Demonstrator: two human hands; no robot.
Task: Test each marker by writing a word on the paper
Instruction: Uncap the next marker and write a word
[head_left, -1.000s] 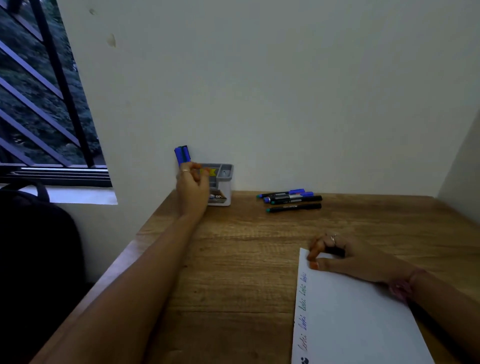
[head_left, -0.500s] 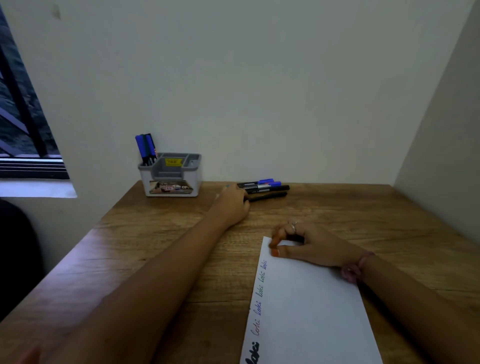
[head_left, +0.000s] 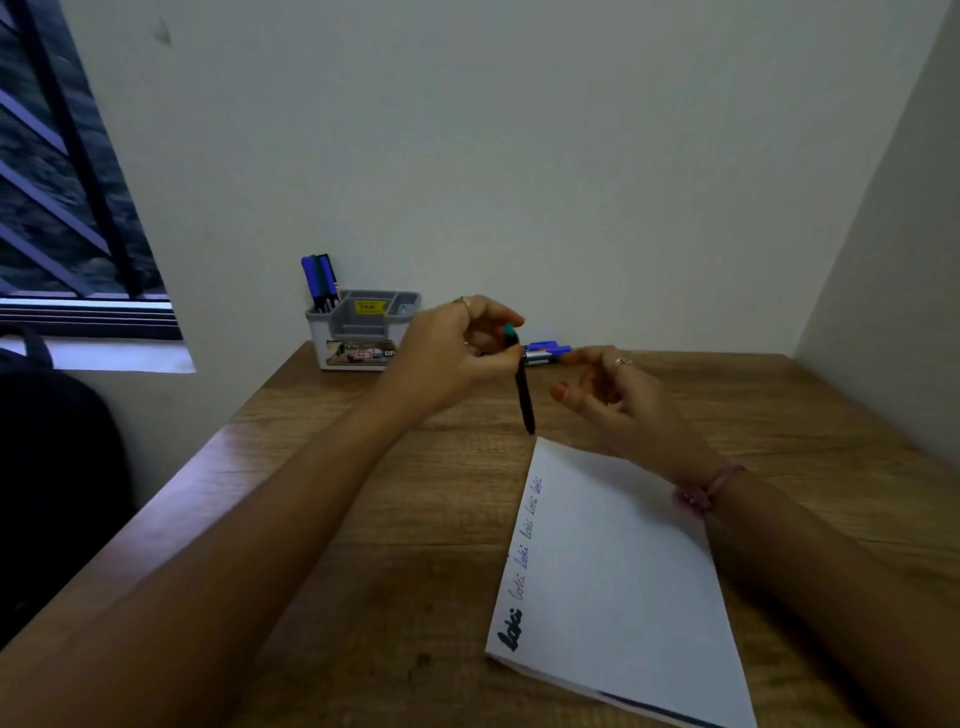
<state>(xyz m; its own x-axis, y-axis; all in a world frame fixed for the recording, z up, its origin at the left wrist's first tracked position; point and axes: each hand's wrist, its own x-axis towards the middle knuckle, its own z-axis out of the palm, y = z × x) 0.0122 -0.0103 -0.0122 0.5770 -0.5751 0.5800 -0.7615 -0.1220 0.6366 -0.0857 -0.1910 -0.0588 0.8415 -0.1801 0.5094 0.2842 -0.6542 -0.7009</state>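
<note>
Left hand now lifted at frame centre, gripping black marker; right hand off paper, raised beside it, fingers loose.

Open desk left of the paper, blocked beyond by the organizer, loose markers and wall.

The paper below the right hand bore "Loki" repeatedly along its left edge; other labels were unreadable.
</note>
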